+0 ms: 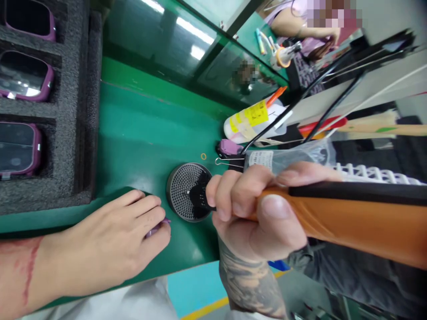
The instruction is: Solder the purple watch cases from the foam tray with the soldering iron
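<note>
My right hand is wrapped around an orange and black electric screwdriver. The screwdriver's black nose points left, over a round grey screw tray full of small holes; whether the bit touches the tray I cannot tell. My left hand rests on the green bench mat, left of the tray, with its fingers curled around a small purple part. Most of that part is hidden under the fingers.
A dark foam tray at the left holds several purple-framed devices with dark screens. Behind the screw tray are a white bottle with a yellow label, a purple piece and a clear plastic bag. Another person sits beyond the glass partition.
</note>
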Available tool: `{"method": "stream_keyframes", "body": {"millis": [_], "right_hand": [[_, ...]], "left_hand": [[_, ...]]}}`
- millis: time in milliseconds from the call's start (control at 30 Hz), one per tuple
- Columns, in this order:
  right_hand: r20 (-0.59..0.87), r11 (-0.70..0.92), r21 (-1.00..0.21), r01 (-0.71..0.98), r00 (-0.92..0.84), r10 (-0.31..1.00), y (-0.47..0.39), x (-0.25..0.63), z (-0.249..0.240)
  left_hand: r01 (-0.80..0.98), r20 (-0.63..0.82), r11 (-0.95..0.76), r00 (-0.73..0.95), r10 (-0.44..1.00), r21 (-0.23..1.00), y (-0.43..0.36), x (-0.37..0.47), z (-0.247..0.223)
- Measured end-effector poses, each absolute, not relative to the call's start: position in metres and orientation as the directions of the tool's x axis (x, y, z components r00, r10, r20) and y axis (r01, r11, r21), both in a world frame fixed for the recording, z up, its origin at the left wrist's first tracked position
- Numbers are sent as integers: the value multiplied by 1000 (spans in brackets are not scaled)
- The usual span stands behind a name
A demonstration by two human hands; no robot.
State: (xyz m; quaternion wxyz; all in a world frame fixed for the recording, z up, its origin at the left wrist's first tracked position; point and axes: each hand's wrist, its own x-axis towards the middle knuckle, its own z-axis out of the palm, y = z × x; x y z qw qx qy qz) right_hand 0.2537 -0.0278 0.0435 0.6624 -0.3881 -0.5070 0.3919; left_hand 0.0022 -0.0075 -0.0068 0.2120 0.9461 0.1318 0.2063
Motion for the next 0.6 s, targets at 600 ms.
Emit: {"method": "stream_keyframes", "body": {"millis": [600], "right_hand": [[215, 240, -969, -59, 276, 937, -85, 266, 75]], "left_hand": [[142, 317, -875, 895, 313, 463, -2, 7, -2]]}}
